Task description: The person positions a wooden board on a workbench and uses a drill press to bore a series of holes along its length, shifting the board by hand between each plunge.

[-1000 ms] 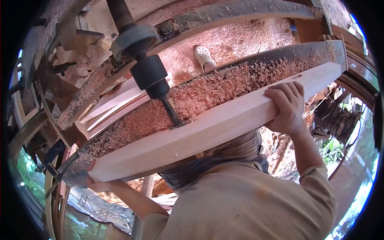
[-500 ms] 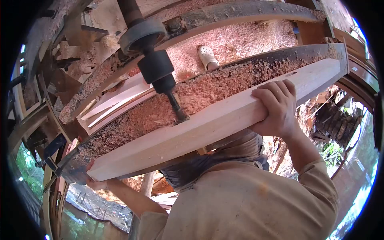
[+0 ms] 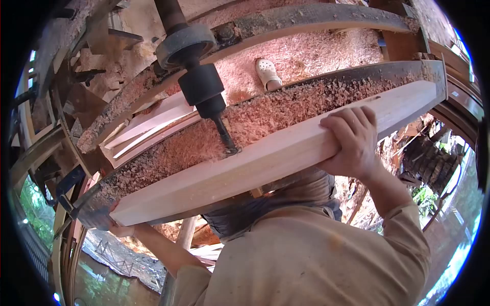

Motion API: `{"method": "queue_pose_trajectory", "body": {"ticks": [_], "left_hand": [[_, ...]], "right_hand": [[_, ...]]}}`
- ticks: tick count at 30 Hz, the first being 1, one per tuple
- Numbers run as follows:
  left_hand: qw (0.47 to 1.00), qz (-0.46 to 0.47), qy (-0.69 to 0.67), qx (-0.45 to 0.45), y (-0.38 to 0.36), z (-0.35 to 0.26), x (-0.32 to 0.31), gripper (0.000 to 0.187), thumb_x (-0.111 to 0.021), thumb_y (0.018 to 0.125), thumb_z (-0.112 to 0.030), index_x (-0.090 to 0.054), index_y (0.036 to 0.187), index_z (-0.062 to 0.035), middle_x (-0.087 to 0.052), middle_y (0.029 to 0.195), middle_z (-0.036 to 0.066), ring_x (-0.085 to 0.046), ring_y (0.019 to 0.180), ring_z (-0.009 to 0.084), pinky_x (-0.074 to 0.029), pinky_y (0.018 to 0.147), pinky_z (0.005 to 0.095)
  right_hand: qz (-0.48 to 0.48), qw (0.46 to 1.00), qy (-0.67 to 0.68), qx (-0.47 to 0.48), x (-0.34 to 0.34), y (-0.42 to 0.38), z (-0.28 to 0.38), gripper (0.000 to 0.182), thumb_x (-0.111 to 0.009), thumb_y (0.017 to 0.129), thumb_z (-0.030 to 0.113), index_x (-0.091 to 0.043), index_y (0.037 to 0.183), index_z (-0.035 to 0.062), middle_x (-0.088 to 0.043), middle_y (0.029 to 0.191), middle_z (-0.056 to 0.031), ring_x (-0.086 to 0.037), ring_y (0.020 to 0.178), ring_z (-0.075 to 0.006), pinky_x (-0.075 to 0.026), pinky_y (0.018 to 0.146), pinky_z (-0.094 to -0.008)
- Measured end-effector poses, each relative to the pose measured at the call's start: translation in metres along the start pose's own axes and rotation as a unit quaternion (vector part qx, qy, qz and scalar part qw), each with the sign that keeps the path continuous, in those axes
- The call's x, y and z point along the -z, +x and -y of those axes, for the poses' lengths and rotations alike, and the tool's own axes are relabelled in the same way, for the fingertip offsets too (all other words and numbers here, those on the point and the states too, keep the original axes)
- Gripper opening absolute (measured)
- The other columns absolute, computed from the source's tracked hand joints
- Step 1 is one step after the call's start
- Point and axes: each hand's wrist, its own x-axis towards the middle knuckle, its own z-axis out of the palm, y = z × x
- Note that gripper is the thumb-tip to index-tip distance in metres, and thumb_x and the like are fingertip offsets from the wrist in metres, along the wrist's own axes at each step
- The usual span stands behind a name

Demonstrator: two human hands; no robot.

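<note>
A long pale wooden beam [image 3: 224, 178] with tapered ends lies slantwise across a metal work table [image 3: 403, 69]. My right hand [image 3: 352, 137] is closed around the beam right of its middle, with the fingers over the top face. At the far left end, my left hand [image 3: 121, 228] grips the beam, its fingers partly hidden by the wood. A drill bit [image 3: 224, 133] in a dark chuck [image 3: 201, 86] comes down at the beam's far edge, near the middle. A small slot [image 3: 375, 97] shows in the top face, toward the right end.
Reddish wood shavings [image 3: 286, 112] are heaped along the table behind the beam. Beyond it lie pale boards [image 3: 148, 127], a curved rail [image 3: 316, 19] and a shavings-covered floor with a foot in a light clog [image 3: 268, 74]. Stacked wood [image 3: 431, 158] stands at the right.
The beam has shifted very slightly, its right end a little lower in view. Both hands keep their hold, and the bit stays at the beam's far edge.
</note>
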Motion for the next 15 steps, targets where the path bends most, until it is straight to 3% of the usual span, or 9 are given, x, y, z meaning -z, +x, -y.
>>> {"method": "queue_pose_trajectory", "body": {"ticks": [3, 9, 10, 15], "left_hand": [[0.999, -0.047, -0.024, 0.008, -0.009, -0.003, -0.011, 0.055, -0.039, 0.098, -0.041, -0.071, 0.105, 0.0022, -0.071, 0.105, 0.021, -0.069, 0.104, 0.0372, -0.056, 0.093, 0.0509], [0.991, 0.008, -0.12, 0.064, -0.045, 0.006, -0.023, 0.055, -0.039, 0.096, -0.044, -0.07, 0.101, 0.0009, -0.069, 0.102, 0.018, -0.067, 0.101, 0.0353, -0.056, 0.092, 0.0513], [0.998, 0.002, -0.06, 0.026, -0.045, 0.007, -0.024, 0.056, -0.038, 0.095, -0.044, -0.07, 0.102, 0.0016, -0.069, 0.101, 0.019, -0.068, 0.1, 0.0363, -0.057, 0.089, 0.0528], [0.996, 0.011, -0.073, 0.041, -0.002, 0.014, 0.002, 0.061, -0.036, 0.095, -0.044, -0.071, 0.105, 0.0044, -0.071, 0.1, 0.023, -0.069, 0.098, 0.0397, -0.059, 0.085, 0.0561]], "right_hand": [[-0.027, 1.0, 0.006, 0.0, -0.002, -0.004, -0.004, 0.059, -0.091, 0.052, 0.029, -0.073, 0.105, 0.0114, -0.069, 0.098, -0.0043, -0.069, 0.093, -0.0268, -0.044, 0.096, -0.0424], [-0.013, 0.999, -0.039, 0.011, 0.01, -0.008, -0.032, 0.064, -0.096, 0.051, 0.032, -0.073, 0.107, 0.0129, -0.069, 0.102, -0.005, -0.068, 0.1, -0.0304, -0.046, 0.097, -0.0448], [0.0, 0.999, -0.042, -0.005, 0.009, -0.009, -0.029, 0.065, -0.096, 0.05, 0.033, -0.072, 0.106, 0.0129, -0.069, 0.102, -0.0051, -0.068, 0.101, -0.0309, -0.046, 0.098, -0.0454], [0.01, 0.999, -0.032, -0.006, 0.0, 0.001, 0.003, 0.065, -0.097, 0.049, 0.033, -0.071, 0.105, 0.0127, -0.068, 0.103, -0.006, -0.068, 0.103, -0.0315, -0.046, 0.099, -0.0472]]}}
